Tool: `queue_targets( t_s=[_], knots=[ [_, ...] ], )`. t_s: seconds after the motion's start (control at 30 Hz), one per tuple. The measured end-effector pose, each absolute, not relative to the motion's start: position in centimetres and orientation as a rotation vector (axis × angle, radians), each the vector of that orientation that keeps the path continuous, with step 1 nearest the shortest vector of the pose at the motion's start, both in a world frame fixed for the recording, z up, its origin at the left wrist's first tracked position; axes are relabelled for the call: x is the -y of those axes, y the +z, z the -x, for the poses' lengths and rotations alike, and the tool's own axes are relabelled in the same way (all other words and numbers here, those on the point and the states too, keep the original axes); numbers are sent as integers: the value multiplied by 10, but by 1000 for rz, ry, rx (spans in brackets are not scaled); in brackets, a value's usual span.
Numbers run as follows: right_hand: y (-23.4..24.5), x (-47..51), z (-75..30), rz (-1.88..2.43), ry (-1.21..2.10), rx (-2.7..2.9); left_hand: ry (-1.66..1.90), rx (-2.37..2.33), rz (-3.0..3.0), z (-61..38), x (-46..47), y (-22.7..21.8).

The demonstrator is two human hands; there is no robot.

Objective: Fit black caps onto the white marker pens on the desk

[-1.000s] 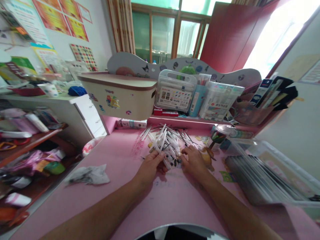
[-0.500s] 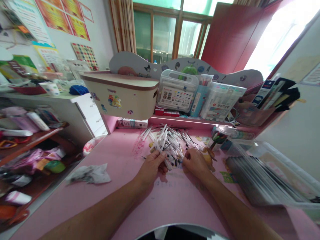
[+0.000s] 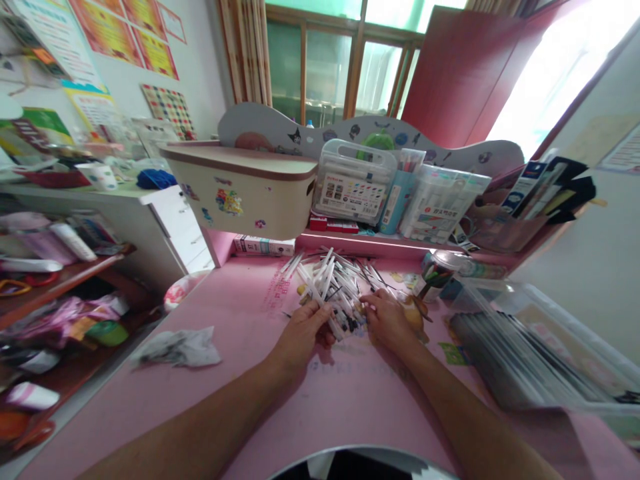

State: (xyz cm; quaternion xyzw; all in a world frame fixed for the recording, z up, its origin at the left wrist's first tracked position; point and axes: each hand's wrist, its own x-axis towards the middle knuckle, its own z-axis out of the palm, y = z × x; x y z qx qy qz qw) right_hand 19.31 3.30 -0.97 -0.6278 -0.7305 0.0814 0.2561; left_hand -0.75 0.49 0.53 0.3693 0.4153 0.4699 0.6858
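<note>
A loose pile of thin white pen refills [image 3: 327, 277], several with dark ends, lies on the pink desk top [image 3: 320, 393]. My left hand [image 3: 306, 327] is at the near left side of the pile, its thumb and fingers closed around some of the refills. How many it grips is hidden. At the pile's right side is my right hand [image 3: 387, 320], its index finger stretched towards the refills and the thumb apart from it. No refill shows clearly between those fingers.
A crumpled tissue [image 3: 180, 348] lies at the left. On the right are a pen jar [image 3: 440, 270] and a clear plastic box [image 3: 545, 360] with dark-edged sleeves. Behind the pile, a shelf carries a lidded cream bin [image 3: 240, 197] and marker cases [image 3: 355, 183].
My right hand's fingers have gone from curled to stretched out, reaching slightly left and forward over the refills. My left hand has stayed in place.
</note>
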Motion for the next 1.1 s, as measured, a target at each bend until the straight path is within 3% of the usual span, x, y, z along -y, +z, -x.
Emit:
queue_targets(
  t_s=[0.57,0.93,1.1],
  knots=[
    [0,-32,-187,2063,73,1955,1079,-909,-831,7,-5,7],
    [25,-15,-213,2083,189,1987,1135,-1000,-725,14,-11,13],
    [30,-16,-224,1857,464,1822,1210,-1007,-644,16,-13,12]
  ],
)
